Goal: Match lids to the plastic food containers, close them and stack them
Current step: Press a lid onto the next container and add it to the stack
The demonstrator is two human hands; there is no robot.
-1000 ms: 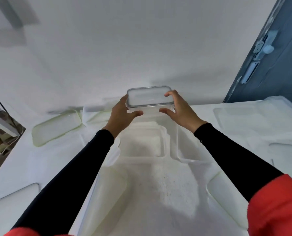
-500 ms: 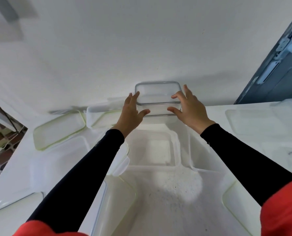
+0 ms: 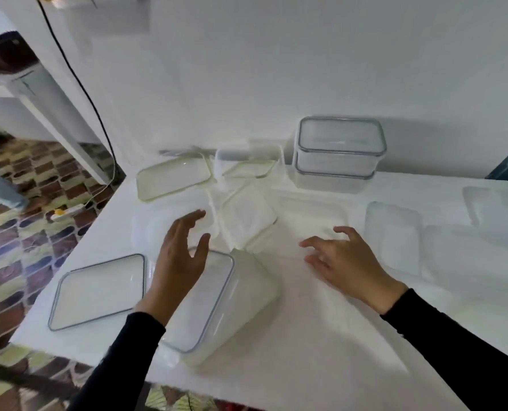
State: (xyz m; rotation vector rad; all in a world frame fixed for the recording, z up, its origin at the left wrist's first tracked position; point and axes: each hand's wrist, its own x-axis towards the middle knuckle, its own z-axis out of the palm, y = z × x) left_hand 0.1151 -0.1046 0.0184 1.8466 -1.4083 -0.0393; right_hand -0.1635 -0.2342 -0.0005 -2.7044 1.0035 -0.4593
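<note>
Two closed grey-rimmed containers (image 3: pixel 340 149) stand stacked against the back wall. My left hand (image 3: pixel 181 259) hovers with relaxed fingers above a grey-rimmed lid (image 3: pixel 205 301) that leans on a pale container (image 3: pixel 252 292). My right hand (image 3: pixel 344 262) is spread low over the white table (image 3: pixel 306 351), holding nothing. Another grey-rimmed lid (image 3: pixel 98 292) lies flat at the near left. A green-rimmed lid (image 3: pixel 172 179) lies at the back left, beside a small open container (image 3: pixel 248 164). A clear open container (image 3: pixel 246 221) sits between my hands.
More clear containers and lids (image 3: pixel 392 235) lie along the right side of the table. The table's left edge drops to a patterned floor (image 3: pixel 15 232). A black cable (image 3: pixel 80 84) runs down the wall at the left.
Both hands let go of the closed container, now left stacked on another at the back, and drew back toward me over the table. The view has tilted down and left.
</note>
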